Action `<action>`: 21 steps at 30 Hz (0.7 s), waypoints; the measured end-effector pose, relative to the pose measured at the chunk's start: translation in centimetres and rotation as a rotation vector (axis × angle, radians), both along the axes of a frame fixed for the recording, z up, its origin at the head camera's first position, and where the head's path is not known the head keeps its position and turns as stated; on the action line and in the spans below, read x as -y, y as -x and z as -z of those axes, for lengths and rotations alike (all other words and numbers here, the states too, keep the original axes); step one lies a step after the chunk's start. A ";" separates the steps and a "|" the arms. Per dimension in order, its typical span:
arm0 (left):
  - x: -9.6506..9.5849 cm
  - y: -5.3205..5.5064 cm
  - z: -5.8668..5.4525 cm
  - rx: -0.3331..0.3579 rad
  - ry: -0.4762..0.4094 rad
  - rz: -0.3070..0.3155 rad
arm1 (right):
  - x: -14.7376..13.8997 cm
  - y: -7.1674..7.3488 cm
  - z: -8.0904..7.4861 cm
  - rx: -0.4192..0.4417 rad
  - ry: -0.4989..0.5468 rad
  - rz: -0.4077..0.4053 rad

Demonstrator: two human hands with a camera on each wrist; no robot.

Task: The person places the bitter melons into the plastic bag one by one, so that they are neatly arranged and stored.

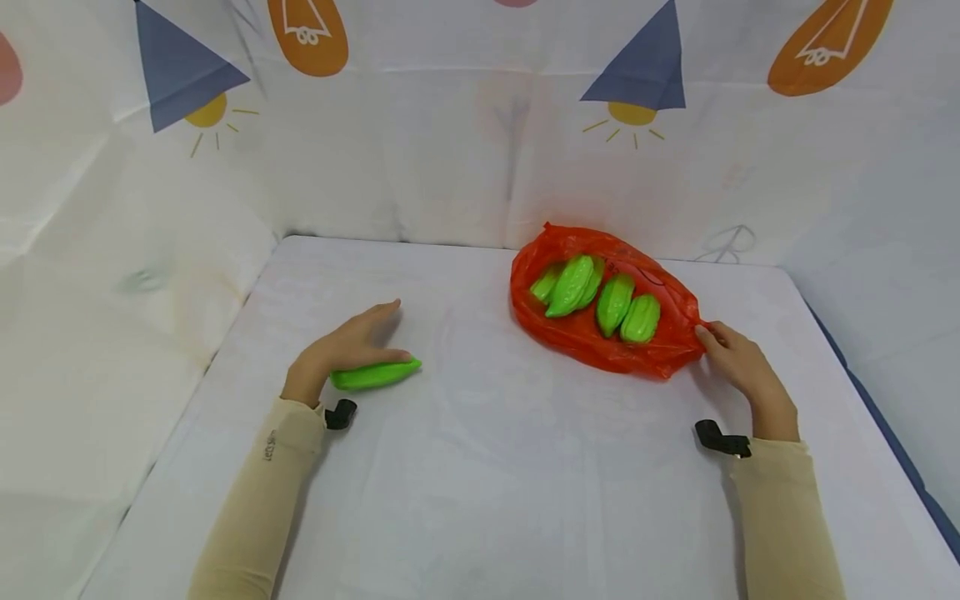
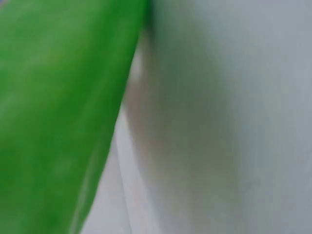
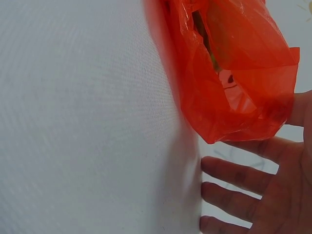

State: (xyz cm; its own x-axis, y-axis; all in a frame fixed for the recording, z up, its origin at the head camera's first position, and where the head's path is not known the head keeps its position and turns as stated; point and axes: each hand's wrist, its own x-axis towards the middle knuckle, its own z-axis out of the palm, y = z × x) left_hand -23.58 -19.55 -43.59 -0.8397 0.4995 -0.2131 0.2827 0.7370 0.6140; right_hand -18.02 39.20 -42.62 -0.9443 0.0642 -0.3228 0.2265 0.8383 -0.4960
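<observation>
A single green ridged fruit, looking like a star fruit point(image 1: 375, 377), lies on the table at the left. My left hand point(image 1: 348, 342) is over it, thumb stretched along its upper side and fingers extended beyond; nothing is gripped. In the left wrist view this fruit point(image 2: 53, 112) fills the left side, blurred. Toward the back right lies a red plastic bag point(image 1: 585, 352), its mouth spread wide, with several similar green fruits point(image 1: 572, 286) inside. My right hand point(image 1: 738, 362) pinches the bag's right edge between thumb and index finger; its other fingers point(image 3: 239, 175) extend below the bag.
A white cloth covers the table point(image 1: 480, 467). Behind it hangs a white printed curtain point(image 1: 420, 158), close to the bag's far side. Black wrist mounts point(image 1: 341, 414) sit at both sleeve cuffs.
</observation>
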 end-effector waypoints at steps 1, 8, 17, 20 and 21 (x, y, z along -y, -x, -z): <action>-0.1 0.1 0.2 0.002 -0.002 0.001 | 0.0 0.0 0.0 0.002 0.002 0.001; -0.6 0.2 0.5 -0.059 -0.032 -0.043 | 0.0 0.0 0.1 0.002 0.007 0.003; 0.2 0.3 0.2 0.022 -0.007 -0.022 | -0.1 0.0 0.1 -0.006 -0.001 0.000; 0.0 0.5 0.7 -0.018 -0.028 -0.037 | -0.1 0.0 0.0 -0.010 -0.001 -0.004; -0.1 0.6 0.8 -0.036 -0.038 -0.044 | -0.1 0.0 0.0 -0.010 0.000 -0.007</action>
